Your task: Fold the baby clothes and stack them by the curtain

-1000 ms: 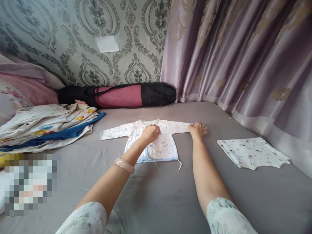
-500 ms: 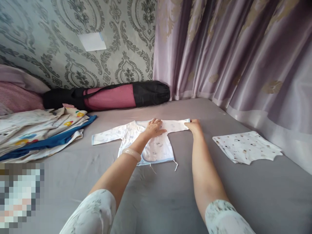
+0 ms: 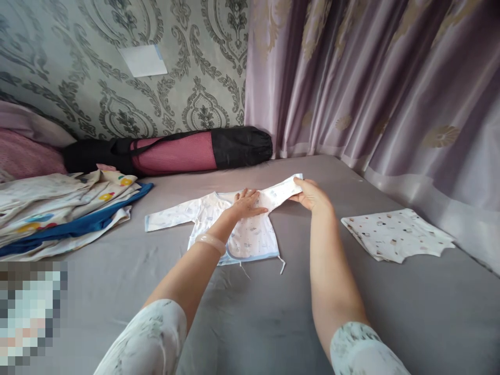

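Note:
A small white baby shirt (image 3: 253,237) with blue trim, faint prints and tie strings lies spread on the grey bed sheet (image 3: 265,317). My left hand (image 3: 247,204) rests flat on its upper chest, fingers spread. At the cuff of the right-hand sleeve, my right hand (image 3: 308,194) pinches the fabric between thumb and fingers, and that sleeve is raised off the sheet, angled up and away. The other sleeve (image 3: 172,214) lies stretched out flat to the left.
A folded white printed garment (image 3: 398,235) lies at the right. Stacked clothes (image 3: 74,208) sit on the left. Against the patterned wall (image 3: 207,62) is a black and pink rolled bag (image 3: 175,152). Purple curtains (image 3: 312,78) hang along the right side.
My right hand has lifted the cuff, so the sleeve that lay straight out now slants upward. My left hand stays in place on the shirt.

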The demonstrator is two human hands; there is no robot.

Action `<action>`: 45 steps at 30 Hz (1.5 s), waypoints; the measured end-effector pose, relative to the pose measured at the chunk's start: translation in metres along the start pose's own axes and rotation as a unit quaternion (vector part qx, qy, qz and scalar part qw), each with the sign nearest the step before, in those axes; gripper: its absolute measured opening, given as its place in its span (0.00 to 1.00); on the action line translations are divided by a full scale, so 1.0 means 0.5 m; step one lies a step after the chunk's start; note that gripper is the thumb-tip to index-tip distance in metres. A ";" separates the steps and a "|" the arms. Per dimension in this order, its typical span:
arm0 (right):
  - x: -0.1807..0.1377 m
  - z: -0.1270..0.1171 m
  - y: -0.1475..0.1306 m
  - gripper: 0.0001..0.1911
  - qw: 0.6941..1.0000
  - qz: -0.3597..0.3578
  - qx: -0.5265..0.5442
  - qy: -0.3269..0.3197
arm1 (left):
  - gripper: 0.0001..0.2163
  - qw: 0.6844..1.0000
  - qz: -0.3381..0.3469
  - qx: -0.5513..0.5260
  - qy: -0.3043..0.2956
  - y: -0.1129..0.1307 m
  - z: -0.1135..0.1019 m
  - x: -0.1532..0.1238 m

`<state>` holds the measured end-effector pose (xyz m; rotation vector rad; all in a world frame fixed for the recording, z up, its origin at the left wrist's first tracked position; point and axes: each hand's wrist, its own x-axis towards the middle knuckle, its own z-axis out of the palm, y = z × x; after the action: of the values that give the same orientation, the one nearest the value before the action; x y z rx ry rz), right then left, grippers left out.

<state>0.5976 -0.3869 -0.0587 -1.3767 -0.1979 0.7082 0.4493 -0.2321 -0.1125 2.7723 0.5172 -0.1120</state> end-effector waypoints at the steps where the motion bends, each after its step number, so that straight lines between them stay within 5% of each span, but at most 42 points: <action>1: -0.004 0.009 -0.001 0.06 1.000 -0.002 0.010 -0.018 | 0.40 1.000 -0.002 0.000 -0.003 0.000 -0.002 0.001; 11: -0.021 0.099 0.021 0.09 0.990 -0.016 0.094 -0.105 | 0.49 0.999 -0.021 -0.004 -0.038 -0.006 -0.023 0.014; 21: -0.027 0.163 0.067 0.09 0.994 0.041 0.051 -0.083 | 0.48 0.999 -0.045 -0.010 -0.012 -0.019 -0.038 -0.003; 30: -0.007 0.195 0.114 0.06 0.989 -0.004 -0.147 0.007 | 0.19 0.984 -0.097 -0.032 0.149 -0.089 -0.034 -0.147; 34: -0.018 0.215 0.132 0.06 0.989 -0.011 -0.145 -0.038 | 0.19 0.977 -0.088 -0.071 0.181 -0.104 -0.001 -0.180; 39: -0.054 0.229 0.136 0.07 0.968 0.012 -0.136 -0.212 | 0.23 0.965 -0.119 -0.105 0.207 -0.097 0.031 -0.190; 42: -0.050 0.217 0.124 0.10 0.972 -0.001 -0.124 -0.201 | 0.30 0.959 -0.117 -0.126 0.226 -0.091 0.035 -0.191; 45: -0.019 0.183 0.103 0.16 0.983 -0.066 -0.119 -0.121 | 0.30 0.960 -0.112 -0.120 0.225 -0.087 0.033 -0.192</action>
<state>0.5247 -0.3154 -0.0849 -1.4867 -0.5778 0.7569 0.3439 -0.2313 -0.1279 2.4874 0.8913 0.5091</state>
